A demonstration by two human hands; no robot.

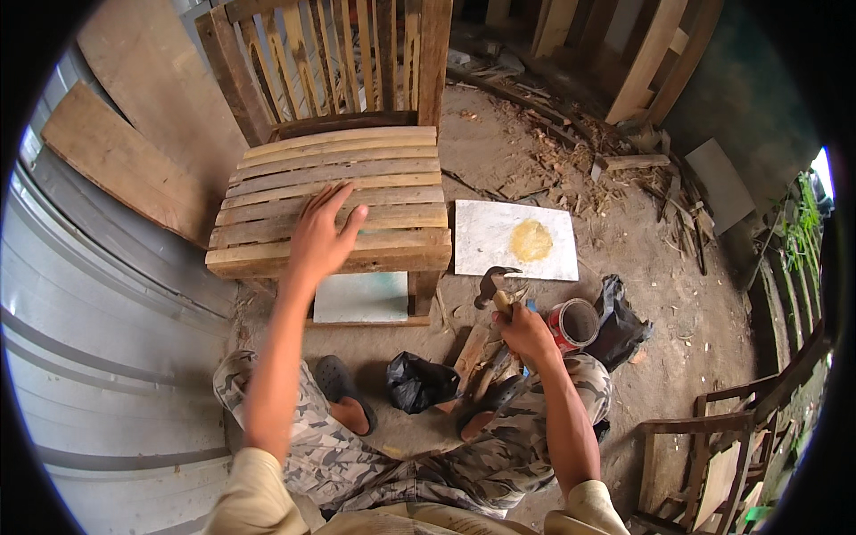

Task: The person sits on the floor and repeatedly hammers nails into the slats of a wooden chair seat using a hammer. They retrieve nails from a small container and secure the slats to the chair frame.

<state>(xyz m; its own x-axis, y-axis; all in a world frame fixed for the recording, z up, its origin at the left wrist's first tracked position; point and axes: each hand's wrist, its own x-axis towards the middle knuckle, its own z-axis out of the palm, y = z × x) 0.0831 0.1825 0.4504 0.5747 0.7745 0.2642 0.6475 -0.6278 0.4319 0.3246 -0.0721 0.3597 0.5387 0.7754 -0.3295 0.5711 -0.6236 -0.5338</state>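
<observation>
In front of me stands a slatted wooden chair (406,217), its tall slatted back at the far side. My left hand (323,234) rests on or just over the seat slats, fingers stretched out and thumb apart, holding nothing. To the right of the seat, my right hand (524,332) is wrapped round the handle of a claw hammer (491,283), whose dark head points away from me. Most of the handle is hidden by the fingers. Just beyond the hammer, a white board (481,234) with a round yellowish heap of powder or dust (531,241) lies on the ground.
A red can (572,325) and a black plastic bag (621,325) stand by my right knee. Another black bag (421,382) and wooden pieces (473,355) lie between my feet. Boards (125,165) lean on the left; wood scraps (571,160) litter the far floor. A wooden frame (704,423) stands right.
</observation>
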